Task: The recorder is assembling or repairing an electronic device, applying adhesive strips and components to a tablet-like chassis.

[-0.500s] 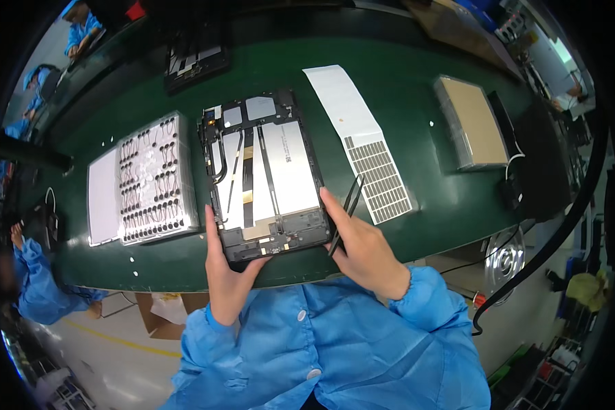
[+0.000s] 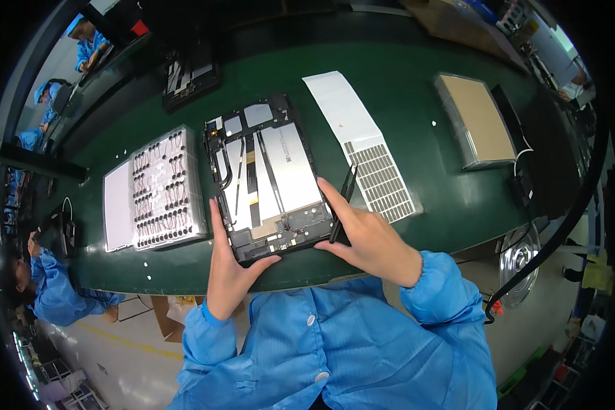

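Note:
An opened tablet (image 2: pixel 290 160), its back off, shows silver battery plates, dark flat cables and a black frame. It slants between my hands above the bench's near edge. Thumb below and fingers along the side, my left hand (image 2: pixel 229 273) grips its lower left corner. My right hand (image 2: pixel 376 242) closes on the lower right corner. Black tweezers (image 2: pixel 345 203) are also tucked in my right hand, their tips pointing away beside the label sheet. That white sheet (image 2: pixel 342 109) carries rows of small grey rectangular pieces (image 2: pixel 383 179) on its near half.
To the left, a clear tray (image 2: pixel 160 195) holds rows of small black round parts with thin wires. Another opened tablet (image 2: pixel 191 78) lies at the back. A brown-topped clear box (image 2: pixel 482 119) stands right, near a black cable. A co-worker in blue (image 2: pixel 68 287) sits at left.
The view has shifted a little. Both hands still hold the tablet. The tweezers' prongs, apart before, now look closer together, and their tips have moved slightly left off the sheet's pieces.

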